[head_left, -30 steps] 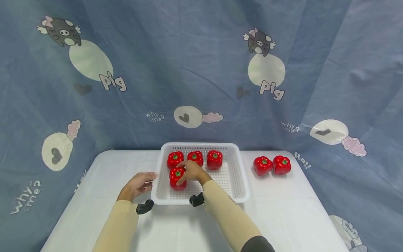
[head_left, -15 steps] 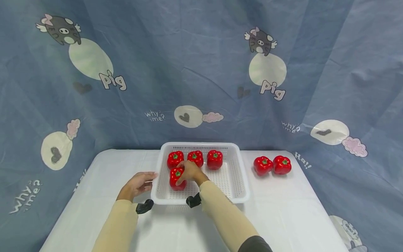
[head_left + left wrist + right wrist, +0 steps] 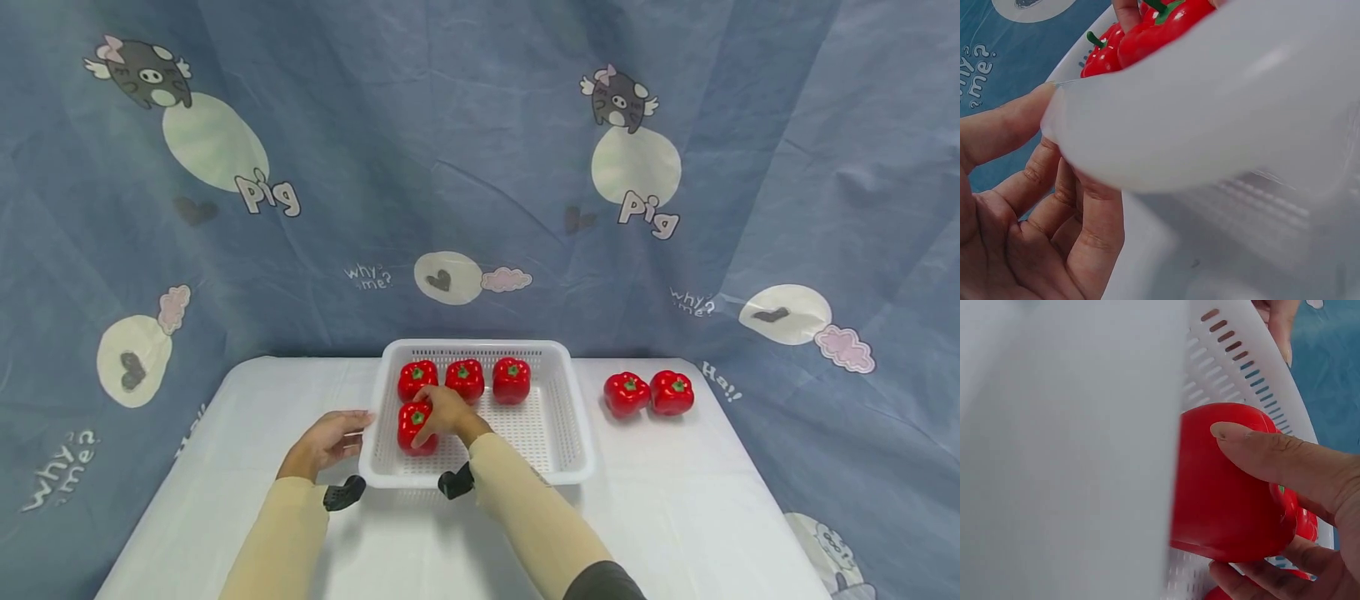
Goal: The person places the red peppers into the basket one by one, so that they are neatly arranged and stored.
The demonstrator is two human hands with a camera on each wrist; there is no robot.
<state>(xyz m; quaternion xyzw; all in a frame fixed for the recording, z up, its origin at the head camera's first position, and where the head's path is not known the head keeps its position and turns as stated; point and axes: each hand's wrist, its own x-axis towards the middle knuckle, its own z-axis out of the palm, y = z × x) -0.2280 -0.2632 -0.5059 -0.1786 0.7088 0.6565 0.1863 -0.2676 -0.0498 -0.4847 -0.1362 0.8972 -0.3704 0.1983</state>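
A white plastic basket [image 3: 397, 481] with slotted walls sits at the table's back middle. My left hand [image 3: 326, 442] pinches its left rim between thumb and fingers, as the left wrist view shows on the rim [image 3: 1210, 125]. Inside the basket, at the front left, my right hand [image 3: 448, 412] grips a red bell pepper [image 3: 411, 429] with a green stem. In the right wrist view the thumb lies on one side of this bell pepper [image 3: 1229, 494] and fingers reach under the other. Behind it stand three more bell peppers in a row: left [image 3: 417, 379], middle [image 3: 465, 375] and right [image 3: 512, 382].
Two more red bell peppers, one nearer [image 3: 626, 394] and one farther right [image 3: 672, 393], lie side by side on the white table [image 3: 675, 500], right of the basket. A blue printed cloth [image 3: 480, 192] hangs behind the table.
My right hand has shifted slightly left with the bell pepper, toward the basket's left wall. My left hand stays at the rim, and the other peppers have not moved.
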